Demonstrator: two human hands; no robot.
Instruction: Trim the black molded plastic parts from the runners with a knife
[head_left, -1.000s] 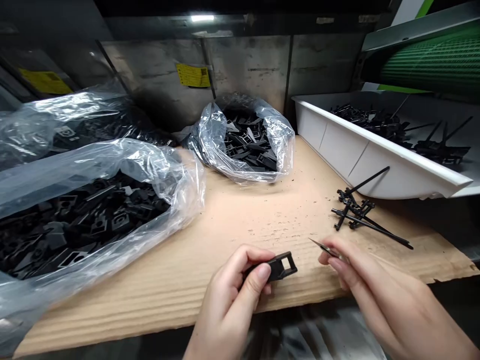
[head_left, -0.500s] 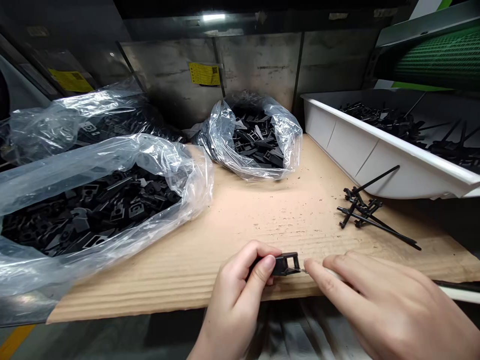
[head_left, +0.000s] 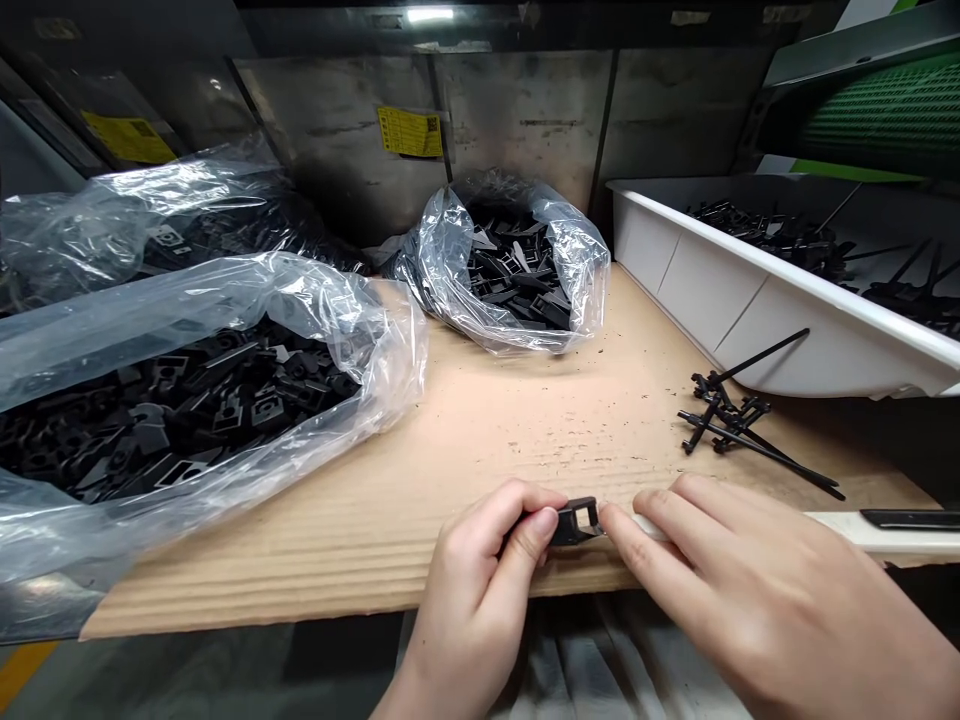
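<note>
Near the front edge of the board, my left hand (head_left: 480, 570) is closed, pinching a small black plastic part (head_left: 576, 522) between thumb and index finger. A square window shows at the part's free end. My right hand (head_left: 735, 580) is wrapped round a slim white utility knife (head_left: 832, 527), whose handle with a black inlay sticks out to the right. My right index fingertip lies along the knife's front, right at the windowed end of the part. The blade is mostly hidden by that finger.
Clear plastic bags of black parts stand left (head_left: 390, 390) and at the back middle (head_left: 592, 280). Several black stick-like plastic pieces (head_left: 724, 415) lie on the cardboard-like board (head_left: 480, 430) beside a white bin (head_left: 720, 290). A green roller (head_left: 885, 110) overhangs at right.
My right hand has shifted slightly left and up, and the knife's handle has swung up into fuller view. The black part is tilted a little differently in my left hand. The view has shifted slightly.
</note>
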